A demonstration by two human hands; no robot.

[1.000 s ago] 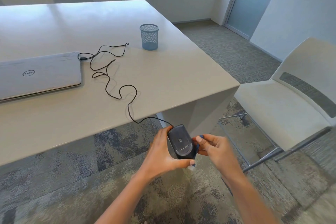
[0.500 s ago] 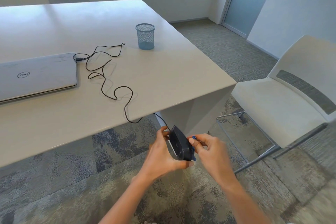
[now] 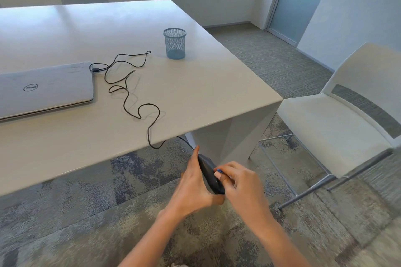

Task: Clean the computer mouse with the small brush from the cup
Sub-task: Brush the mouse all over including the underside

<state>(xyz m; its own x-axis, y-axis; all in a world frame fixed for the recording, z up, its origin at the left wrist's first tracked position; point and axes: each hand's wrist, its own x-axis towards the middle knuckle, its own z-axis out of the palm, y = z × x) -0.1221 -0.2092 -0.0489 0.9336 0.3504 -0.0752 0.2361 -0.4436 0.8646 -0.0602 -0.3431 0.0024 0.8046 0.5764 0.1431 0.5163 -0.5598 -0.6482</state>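
Observation:
My left hand point(image 3: 193, 184) grips a black wired computer mouse point(image 3: 210, 174), held on its side below the table's front edge. Pressed against the mouse's right side, my right hand point(image 3: 240, 182) pinches a small brush; only its blue tip point(image 3: 219, 170) shows between the fingers. The mouse's black cable point(image 3: 138, 112) runs up over the table edge and snakes across the top to the laptop. A blue mesh cup point(image 3: 175, 43) stands upright on the table, far from both hands, and looks empty.
A closed grey laptop point(image 3: 45, 89) lies on the white table point(image 3: 195, 93) at the left. A white chair point(image 3: 338, 115) stands to the right of the table corner. Two more chairs sit behind the table. Patterned carpet covers the floor below my hands.
The mouse has turned from underside-up onto its side in my left hand. My right hand has stayed against its right side with the brush.

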